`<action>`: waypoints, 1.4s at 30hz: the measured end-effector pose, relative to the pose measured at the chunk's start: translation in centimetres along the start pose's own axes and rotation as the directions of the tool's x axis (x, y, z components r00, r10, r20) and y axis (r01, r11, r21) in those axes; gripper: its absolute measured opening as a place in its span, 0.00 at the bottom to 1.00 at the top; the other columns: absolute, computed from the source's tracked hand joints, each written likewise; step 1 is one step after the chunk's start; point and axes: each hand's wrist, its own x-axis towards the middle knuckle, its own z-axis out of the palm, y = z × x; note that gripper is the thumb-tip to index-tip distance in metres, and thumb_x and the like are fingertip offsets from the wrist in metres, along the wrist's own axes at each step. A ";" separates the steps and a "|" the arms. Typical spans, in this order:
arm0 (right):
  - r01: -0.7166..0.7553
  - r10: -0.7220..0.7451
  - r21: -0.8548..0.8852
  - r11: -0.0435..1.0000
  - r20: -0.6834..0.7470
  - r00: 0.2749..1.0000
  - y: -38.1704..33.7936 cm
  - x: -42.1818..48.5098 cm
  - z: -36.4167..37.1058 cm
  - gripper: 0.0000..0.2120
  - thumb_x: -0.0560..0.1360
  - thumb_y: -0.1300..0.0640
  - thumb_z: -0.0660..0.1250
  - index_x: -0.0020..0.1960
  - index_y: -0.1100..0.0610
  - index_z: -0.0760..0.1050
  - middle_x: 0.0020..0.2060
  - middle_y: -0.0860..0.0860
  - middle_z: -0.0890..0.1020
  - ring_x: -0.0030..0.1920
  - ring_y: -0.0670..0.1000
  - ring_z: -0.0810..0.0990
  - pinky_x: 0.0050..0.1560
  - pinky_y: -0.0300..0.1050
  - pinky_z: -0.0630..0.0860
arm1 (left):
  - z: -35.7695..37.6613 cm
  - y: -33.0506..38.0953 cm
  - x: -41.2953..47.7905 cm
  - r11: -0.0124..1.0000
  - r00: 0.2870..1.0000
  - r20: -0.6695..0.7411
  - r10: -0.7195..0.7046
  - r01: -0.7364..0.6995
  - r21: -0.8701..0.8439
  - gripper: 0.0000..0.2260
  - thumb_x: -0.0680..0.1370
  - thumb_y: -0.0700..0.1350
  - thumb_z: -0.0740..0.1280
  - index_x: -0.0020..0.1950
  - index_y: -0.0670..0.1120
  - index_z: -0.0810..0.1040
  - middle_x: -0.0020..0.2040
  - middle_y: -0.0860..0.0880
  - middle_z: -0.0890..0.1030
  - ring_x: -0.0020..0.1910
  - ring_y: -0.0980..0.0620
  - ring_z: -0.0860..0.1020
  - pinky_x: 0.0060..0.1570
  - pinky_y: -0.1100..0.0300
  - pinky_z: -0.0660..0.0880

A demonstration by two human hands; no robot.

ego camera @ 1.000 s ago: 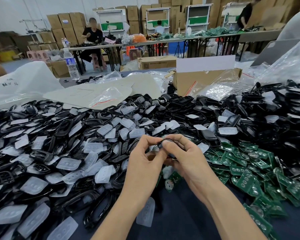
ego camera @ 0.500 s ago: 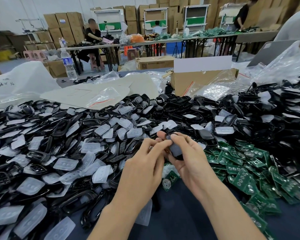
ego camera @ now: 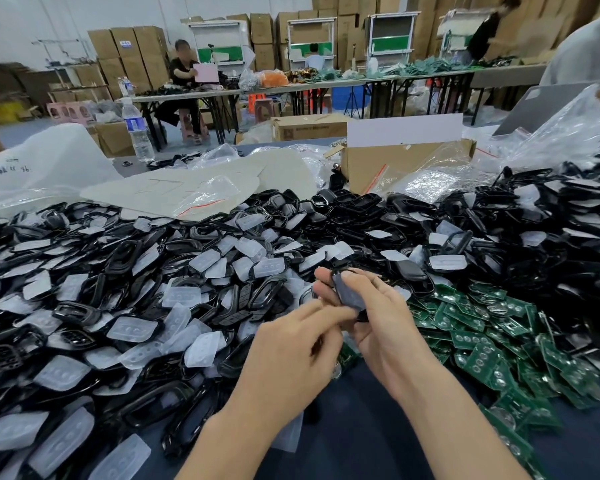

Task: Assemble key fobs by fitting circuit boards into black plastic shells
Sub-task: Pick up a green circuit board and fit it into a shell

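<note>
A heap of shells point(ego camera: 153, 271) covers the table's point(ego camera: 361, 438) left side and runs along the back, right round to the right edge. Circuit boards point(ego camera: 482, 341) spill over the near right corner, touching that heap. Behind the heap, a cardboard box point(ego camera: 395, 164) sits at the far edge, and a bottle point(ego camera: 136, 129) stands toward the far left corner. Near middle, the left hand point(ego camera: 291, 355) meets the right hand point(ego camera: 385, 327), which holds a shell point(ego camera: 349, 292).

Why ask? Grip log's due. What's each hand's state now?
Left hand: blurred, cannot be told.
Right hand: holding a black shell.
</note>
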 end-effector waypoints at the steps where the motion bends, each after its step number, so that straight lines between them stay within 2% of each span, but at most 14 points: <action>1: -0.005 0.005 -0.014 1.000 0.012 1.000 0.0 0.0 0.0 0.08 0.81 0.60 0.66 0.59 0.61 0.74 0.52 0.55 0.87 0.50 0.53 0.87 0.43 0.41 0.82 | 0.0 -0.1 0.1 0.996 0.997 -0.053 -0.064 0.061 -0.062 0.13 0.80 0.45 0.61 0.59 0.54 0.82 0.45 0.62 0.80 0.40 0.63 0.79 0.40 0.65 0.77; 4: -0.018 0.022 -0.093 0.996 0.044 0.999 0.1 -0.2 0.3 0.07 0.77 0.59 0.71 0.54 0.59 0.79 0.45 0.55 0.86 0.41 0.52 0.86 0.39 0.43 0.82 | -0.4 -0.6 0.4 0.947 0.956 -0.132 -0.261 0.227 -0.227 0.10 0.81 0.54 0.60 0.61 0.61 0.76 0.43 0.60 0.82 0.38 0.57 0.81 0.36 0.67 0.74; 7: 0.016 0.010 -0.212 0.977 0.121 0.993 0.3 -0.4 0.6 0.07 0.71 0.52 0.75 0.47 0.52 0.84 0.40 0.53 0.84 0.36 0.48 0.81 0.31 0.40 0.76 | -0.7 -1.1 0.5 0.934 0.951 -0.091 -0.294 0.265 -0.241 0.10 0.80 0.59 0.61 0.61 0.62 0.74 0.41 0.59 0.81 0.36 0.58 0.80 0.33 0.71 0.71; 9: 0.046 -0.010 -0.230 0.972 0.153 0.988 0.4 -0.4 0.7 0.09 0.70 0.50 0.75 0.48 0.53 0.85 0.39 0.52 0.83 0.35 0.47 0.80 0.31 0.39 0.74 | -0.6 -1.1 0.5 0.929 0.953 -0.087 -0.291 0.260 -0.262 0.08 0.81 0.56 0.63 0.59 0.60 0.76 0.40 0.59 0.83 0.37 0.60 0.81 0.35 0.72 0.72; 12: 0.099 -0.065 -0.219 0.971 0.158 0.985 0.6 -0.3 0.6 0.12 0.70 0.52 0.74 0.52 0.55 0.86 0.43 0.55 0.84 0.37 0.49 0.79 0.34 0.38 0.75 | -0.4 -1.2 0.7 0.867 0.914 -0.117 -0.389 0.321 -0.381 0.03 0.82 0.48 0.66 0.54 0.56 0.77 0.40 0.57 0.84 0.40 0.57 0.84 0.40 0.62 0.79; 14: 0.133 -0.108 -0.218 0.967 0.121 0.987 1.0 -0.1 0.4 0.11 0.71 0.55 0.73 0.52 0.55 0.86 0.45 0.58 0.85 0.39 0.54 0.80 0.38 0.39 0.78 | -0.4 -1.1 0.7 0.833 0.888 -0.131 -0.440 0.350 -0.429 0.03 0.81 0.46 0.66 0.51 0.55 0.76 0.39 0.57 0.84 0.37 0.57 0.83 0.37 0.62 0.77; 16: 0.150 -0.134 -0.216 0.965 0.088 0.987 1.2 0.0 0.3 0.09 0.71 0.56 0.74 0.50 0.54 0.86 0.44 0.58 0.85 0.39 0.55 0.81 0.39 0.39 0.79 | -0.5 -1.0 0.8 0.811 0.880 -0.118 -0.460 0.362 -0.460 0.04 0.82 0.44 0.65 0.51 0.54 0.75 0.36 0.57 0.82 0.33 0.59 0.80 0.34 0.67 0.73; 20: 0.147 -0.132 -0.274 0.951 0.071 0.989 1.3 -0.1 0.3 0.10 0.71 0.57 0.74 0.52 0.56 0.84 0.42 0.58 0.86 0.38 0.55 0.80 0.37 0.39 0.78 | -0.8 -0.8 0.7 0.747 0.868 -0.039 -0.494 0.401 -0.530 0.05 0.82 0.45 0.65 0.54 0.55 0.74 0.34 0.54 0.82 0.32 0.57 0.79 0.32 0.66 0.72; 22: 0.146 -0.130 -0.316 0.937 0.072 0.989 1.1 -0.3 0.3 0.09 0.70 0.55 0.74 0.50 0.53 0.85 0.40 0.59 0.84 0.37 0.56 0.78 0.35 0.40 0.76 | -1.1 -0.8 0.7 0.734 0.875 0.002 -0.484 0.408 -0.543 0.04 0.81 0.47 0.67 0.54 0.56 0.75 0.36 0.54 0.84 0.33 0.56 0.81 0.32 0.64 0.74; 24: 0.152 -0.133 -0.330 0.931 0.080 0.988 0.9 -0.4 0.3 0.06 0.72 0.57 0.74 0.48 0.50 0.86 0.38 0.60 0.84 0.36 0.54 0.79 0.33 0.39 0.75 | -1.2 -0.8 0.7 0.733 0.884 0.034 -0.467 0.408 -0.545 0.03 0.81 0.47 0.68 0.52 0.55 0.76 0.37 0.52 0.84 0.30 0.54 0.78 0.31 0.60 0.74; 27: 0.185 -0.165 -0.325 0.927 0.089 0.982 0.8 -0.4 0.2 0.08 0.76 0.63 0.71 0.46 0.52 0.86 0.37 0.61 0.85 0.35 0.52 0.82 0.31 0.39 0.75 | -1.2 -0.7 0.8 0.731 0.895 0.029 -0.445 0.381 -0.566 0.03 0.82 0.46 0.67 0.50 0.53 0.76 0.34 0.51 0.82 0.28 0.52 0.75 0.29 0.60 0.73; 33: 0.228 -0.198 -0.390 0.892 0.115 0.973 0.6 -0.8 0.3 0.09 0.80 0.66 0.66 0.49 0.56 0.83 0.33 0.55 0.84 0.33 0.48 0.82 0.30 0.37 0.75 | -1.6 -0.1 0.3 0.739 0.901 0.062 -0.430 0.390 -0.550 0.03 0.84 0.45 0.62 0.52 0.48 0.74 0.32 0.48 0.78 0.30 0.51 0.75 0.31 0.63 0.71; 39: 0.234 -0.143 -0.527 0.817 0.208 0.968 2.2 -1.8 2.0 0.11 0.82 0.66 0.62 0.49 0.56 0.81 0.32 0.50 0.83 0.32 0.48 0.81 0.29 0.38 0.75 | -3.6 0.1 -2.2 0.672 0.819 0.072 -0.570 0.515 -0.533 0.04 0.85 0.44 0.61 0.52 0.48 0.74 0.32 0.49 0.80 0.30 0.53 0.77 0.29 0.66 0.71; 42: 0.288 -0.146 -0.605 0.742 0.273 0.951 3.1 -2.5 3.3 0.11 0.84 0.61 0.61 0.53 0.51 0.82 0.40 0.45 0.87 0.40 0.45 0.85 0.37 0.35 0.77 | -6.0 0.1 -3.9 0.628 0.766 0.102 -0.635 0.588 -0.509 0.03 0.84 0.44 0.61 0.53 0.47 0.73 0.31 0.49 0.81 0.29 0.53 0.78 0.26 0.63 0.72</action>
